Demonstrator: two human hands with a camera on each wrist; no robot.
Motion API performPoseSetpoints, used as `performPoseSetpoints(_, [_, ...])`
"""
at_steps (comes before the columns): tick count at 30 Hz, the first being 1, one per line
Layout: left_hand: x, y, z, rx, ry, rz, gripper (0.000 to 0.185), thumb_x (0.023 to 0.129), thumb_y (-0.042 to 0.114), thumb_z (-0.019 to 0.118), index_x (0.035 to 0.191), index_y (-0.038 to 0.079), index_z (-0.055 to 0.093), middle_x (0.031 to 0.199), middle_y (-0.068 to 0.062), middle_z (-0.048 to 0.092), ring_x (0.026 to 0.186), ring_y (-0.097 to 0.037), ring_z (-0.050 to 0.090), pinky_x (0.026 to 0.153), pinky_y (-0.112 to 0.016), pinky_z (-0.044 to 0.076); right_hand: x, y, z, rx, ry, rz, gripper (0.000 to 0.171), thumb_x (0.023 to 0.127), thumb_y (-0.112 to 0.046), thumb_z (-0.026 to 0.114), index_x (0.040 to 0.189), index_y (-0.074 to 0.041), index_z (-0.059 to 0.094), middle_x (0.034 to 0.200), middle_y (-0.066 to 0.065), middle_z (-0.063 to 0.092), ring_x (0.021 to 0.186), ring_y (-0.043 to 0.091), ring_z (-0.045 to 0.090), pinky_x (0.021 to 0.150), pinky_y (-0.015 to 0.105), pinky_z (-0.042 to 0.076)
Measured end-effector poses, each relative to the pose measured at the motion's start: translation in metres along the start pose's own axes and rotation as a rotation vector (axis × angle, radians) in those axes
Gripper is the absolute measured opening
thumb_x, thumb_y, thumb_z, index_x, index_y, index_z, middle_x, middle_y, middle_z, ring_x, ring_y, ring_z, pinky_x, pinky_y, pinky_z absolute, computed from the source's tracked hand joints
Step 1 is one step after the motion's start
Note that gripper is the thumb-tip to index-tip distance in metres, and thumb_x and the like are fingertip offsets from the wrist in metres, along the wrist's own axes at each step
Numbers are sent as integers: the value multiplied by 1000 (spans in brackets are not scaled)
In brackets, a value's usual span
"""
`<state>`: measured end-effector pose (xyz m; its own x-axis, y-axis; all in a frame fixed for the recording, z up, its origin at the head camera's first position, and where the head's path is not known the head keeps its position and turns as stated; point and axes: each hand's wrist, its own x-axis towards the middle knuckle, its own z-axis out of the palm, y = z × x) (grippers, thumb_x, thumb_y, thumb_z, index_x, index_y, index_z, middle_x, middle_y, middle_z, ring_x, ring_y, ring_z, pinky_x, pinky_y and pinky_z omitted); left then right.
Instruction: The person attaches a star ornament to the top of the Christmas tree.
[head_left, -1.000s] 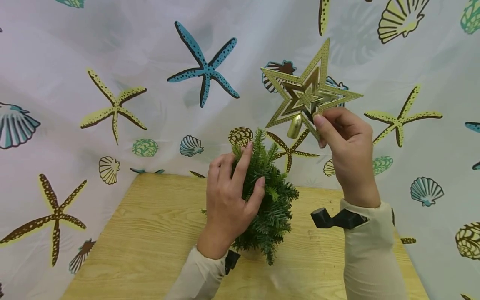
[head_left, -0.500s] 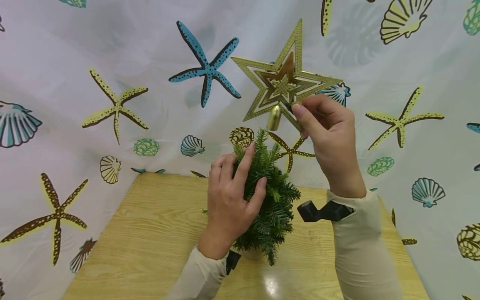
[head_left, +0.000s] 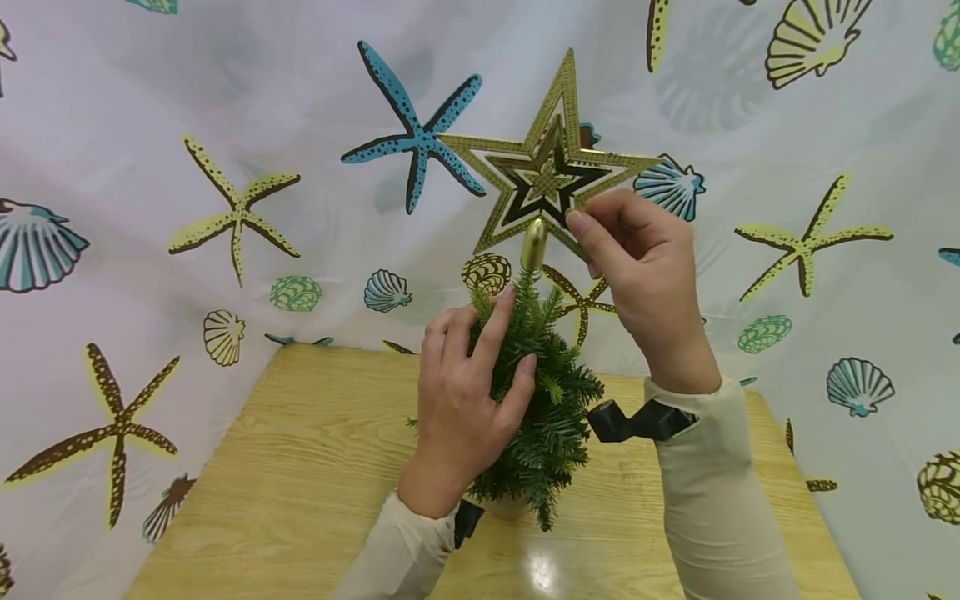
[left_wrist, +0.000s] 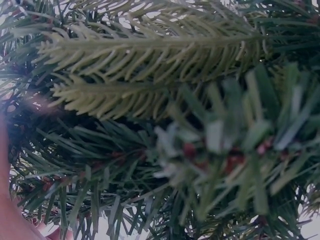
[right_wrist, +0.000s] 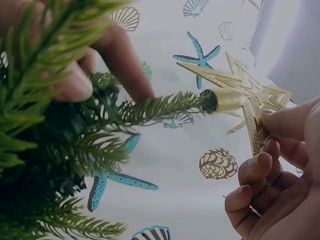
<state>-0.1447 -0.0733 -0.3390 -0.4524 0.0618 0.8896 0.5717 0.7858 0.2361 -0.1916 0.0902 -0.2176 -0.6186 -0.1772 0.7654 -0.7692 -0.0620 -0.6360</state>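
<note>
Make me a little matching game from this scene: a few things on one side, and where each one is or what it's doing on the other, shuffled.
Things:
1. gold star
2. small green tree
3. left hand
4. right hand

Places or states:
A. stands on the wooden table
B. pinches the star's lower point
C. held above the treetop, its socket at the top twig
D. grips the tree's upper branches

Pairs: 1-C, 2-A, 3-D, 4-B

The left hand (head_left: 463, 400) hides the tree's (head_left: 543, 400) left side, and its base is behind the sleeve (head_left: 405, 558).
</note>
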Motion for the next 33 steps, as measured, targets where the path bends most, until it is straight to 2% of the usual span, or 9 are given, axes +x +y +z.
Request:
performPoseSetpoints(10, [0,1,0,0,-6,0,59,93,38,52,147,16,41,114,-18,53,102,-36,44,92,-47,35,-4,4,-2,-107,-28,-49,10,91,-2,61,89,7,64,67,12,51,53,20,42,51,30,36])
performPoseSetpoints(14, [0,1,0,-1,5,1,59,93,39,51,147,16,41,114,-18,53,102,-36,44,92,-47,34,-6,4,-2,-150,-28,-42,10,91,-1,61,89,7,65,69,12,53,56,20,45,54,29,37])
performPoseSetpoints(23, [-1,1,0,-1,6,1,59,93,38,52,147,16,41,114,-19,52,103,-36,44,93,-47,34,-8,-18,6,-213,-44,-74,9,89,5,59,85,12,63,72,13,54,59,19,44,58,27,37])
performPoseSetpoints(33, [-1,0,0,-2,8,4,59,92,37,52,147,16,41,113,-19,52,102,-37,44,93,-47,34,-11,-22,8,-279,-79,-80,8,89,6,60,82,9,64,72,12,55,60,17,45,59,29,37])
